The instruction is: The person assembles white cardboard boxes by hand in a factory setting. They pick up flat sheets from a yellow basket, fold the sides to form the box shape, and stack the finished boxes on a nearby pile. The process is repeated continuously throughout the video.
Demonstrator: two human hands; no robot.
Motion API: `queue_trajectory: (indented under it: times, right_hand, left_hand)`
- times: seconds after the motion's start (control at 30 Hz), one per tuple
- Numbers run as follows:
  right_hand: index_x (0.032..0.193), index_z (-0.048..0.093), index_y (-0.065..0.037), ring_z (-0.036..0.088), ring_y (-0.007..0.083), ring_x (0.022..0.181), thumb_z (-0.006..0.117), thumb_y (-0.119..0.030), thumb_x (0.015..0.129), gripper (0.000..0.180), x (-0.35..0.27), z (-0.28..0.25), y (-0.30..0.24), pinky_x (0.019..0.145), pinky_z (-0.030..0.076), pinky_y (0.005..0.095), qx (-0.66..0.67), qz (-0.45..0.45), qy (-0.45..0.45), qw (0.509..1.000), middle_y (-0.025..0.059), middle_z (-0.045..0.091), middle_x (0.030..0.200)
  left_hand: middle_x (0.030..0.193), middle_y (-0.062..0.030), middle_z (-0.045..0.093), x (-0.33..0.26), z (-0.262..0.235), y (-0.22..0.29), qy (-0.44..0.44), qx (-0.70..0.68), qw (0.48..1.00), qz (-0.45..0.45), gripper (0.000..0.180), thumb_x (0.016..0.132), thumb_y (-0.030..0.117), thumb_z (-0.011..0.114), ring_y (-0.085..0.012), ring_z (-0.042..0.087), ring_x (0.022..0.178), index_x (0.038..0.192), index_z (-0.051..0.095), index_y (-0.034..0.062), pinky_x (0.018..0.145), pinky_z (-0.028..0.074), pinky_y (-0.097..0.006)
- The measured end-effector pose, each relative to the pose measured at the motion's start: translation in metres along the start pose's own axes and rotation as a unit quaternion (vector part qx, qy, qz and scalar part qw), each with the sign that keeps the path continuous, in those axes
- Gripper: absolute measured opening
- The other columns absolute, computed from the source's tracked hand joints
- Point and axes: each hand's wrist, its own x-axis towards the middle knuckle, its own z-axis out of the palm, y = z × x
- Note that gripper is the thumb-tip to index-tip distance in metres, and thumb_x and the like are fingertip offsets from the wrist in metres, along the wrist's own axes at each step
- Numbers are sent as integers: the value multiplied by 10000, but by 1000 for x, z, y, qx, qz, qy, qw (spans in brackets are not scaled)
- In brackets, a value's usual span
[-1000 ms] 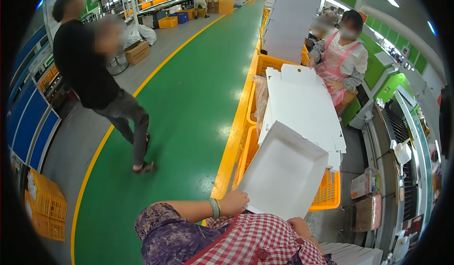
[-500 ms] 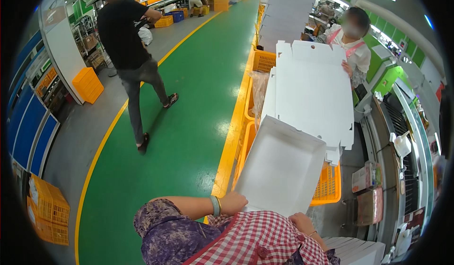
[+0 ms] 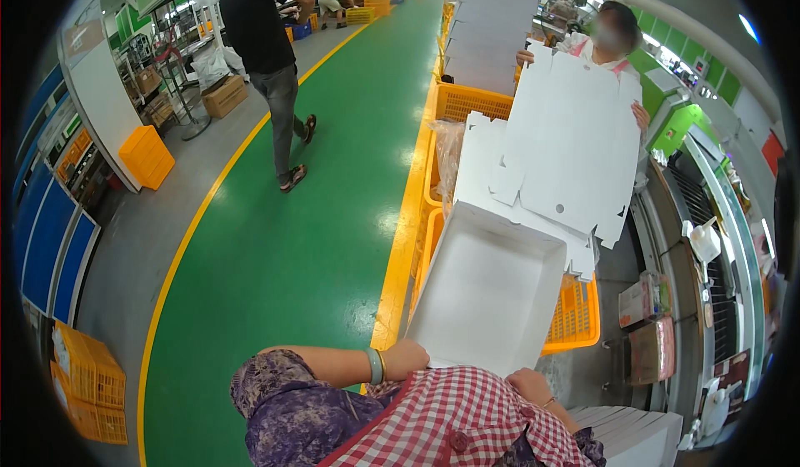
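A white cardboard box (image 3: 483,292), folded up into an open tray, stands tilted in front of my body. My left hand (image 3: 405,360) is closed at its near left corner, the fingertips partly hidden by the wall. At the near right corner my right hand (image 3: 530,385) has its fingers curled over the edge. My checked apron covers part of the near side. Just beyond the box, a co-worker (image 3: 615,38) holds a flat white cardboard blank (image 3: 575,134) by its edges, tilted over another blank (image 3: 481,163).
Orange crates (image 3: 575,313) stand beneath the cardboard. Folded white boxes (image 3: 629,434) are stacked by my right side. A machine line (image 3: 708,259) runs along the right. Left of a yellow line (image 3: 404,275) is a green walkway (image 3: 317,275), where a person in black (image 3: 262,29) walks.
The co-worker has lifted and turned the top blank to the right, and a second hand now shows on it. The walking person has gone farther away. My hands keep their places on the box.
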Motion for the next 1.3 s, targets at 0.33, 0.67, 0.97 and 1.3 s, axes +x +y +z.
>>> queue_trajectory:
  times: [0.33, 0.67, 0.97, 1.3]
  right_hand:
    - [831, 648, -129, 575, 240, 794, 524, -173, 769, 146, -1, 16, 14, 703, 465, 363, -48, -47, 9, 998, 51, 609, 753]
    - [900, 666, -126, 582, 259, 817, 525, -176, 788, 188, -3, 16, 10, 721, 476, 371, 10, -8, -13, 1000, 64, 618, 788]
    - [982, 652, -122, 563, 223, 781, 552, -177, 791, 222, -1, 25, 9, 706, 459, 353, -32, -33, 75, 996, 30, 621, 808]
    - [970, 634, -108, 586, 229, 774, 626, -144, 746, 227, 15, 48, 5, 664, 474, 351, 31, -46, 221, 974, 51, 627, 817]
  left_hand:
    - [728, -139, 591, -8, 19, -13, 87, 47, 994, 43, 158, 742, 178, 546, -308, 587, 706, 704, 591, 32, 651, 457, -406]
    - [719, -117, 608, -7, 17, -16, 56, 62, 994, 67, 125, 731, 155, 559, -291, 599, 722, 678, 622, 62, 688, 450, -380]
    - [791, -94, 610, 15, 36, -24, 111, 80, 990, 37, 161, 781, 191, 543, -247, 610, 774, 832, 616, 57, 683, 456, -360]
    - [749, -68, 595, 54, 51, -8, 153, -6, 984, 93, 131, 853, 208, 518, -247, 600, 740, 851, 547, 80, 665, 452, -374]
